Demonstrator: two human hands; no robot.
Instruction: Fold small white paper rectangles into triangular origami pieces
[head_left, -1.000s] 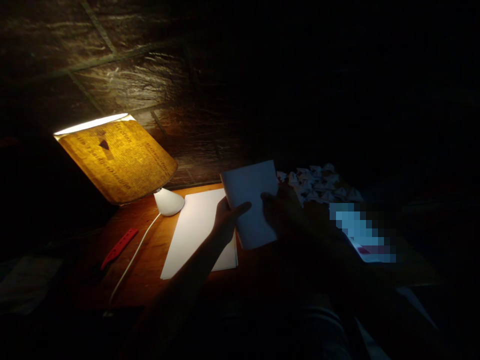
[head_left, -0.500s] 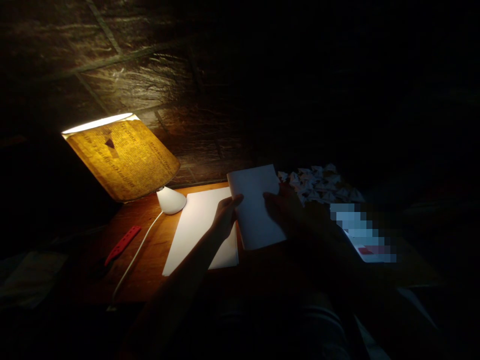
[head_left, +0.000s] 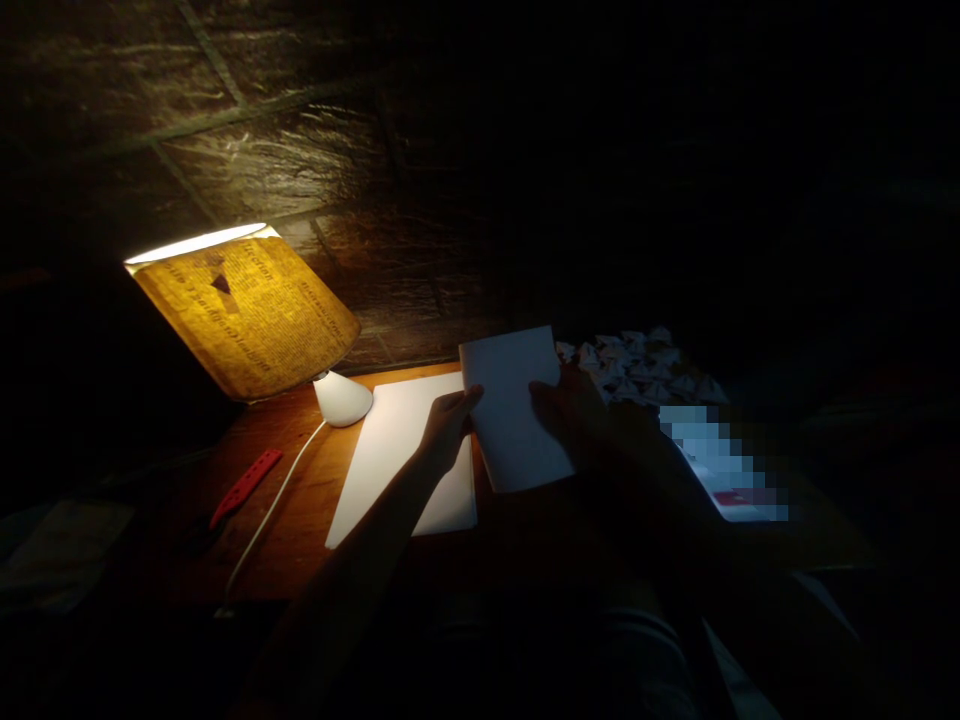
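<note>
A folded sheet of white paper (head_left: 514,415) is held up off the table, its creased edge towards the left. My left hand (head_left: 448,425) grips that left edge, thumb in front and the other fingers behind it. On the opposite side my right hand (head_left: 574,410) pinches the paper, its thumb lying over the front; deep shadow hides most of its fingers. Behind and below my left hand lies a stack of plain white paper (head_left: 397,440), flat on the wooden table (head_left: 300,530).
A lit lamp (head_left: 251,320) with a newsprint shade stands at the left, its white cord (head_left: 274,510) running to the front edge. Beside the cord lies a red-handled tool (head_left: 247,485). Several small folded paper pieces (head_left: 637,365) and a glowing, blurred screen (head_left: 720,465) are at the right.
The folded paper has shifted very slightly to the right and up, with both hands still on it. Nothing else has visibly moved.
</note>
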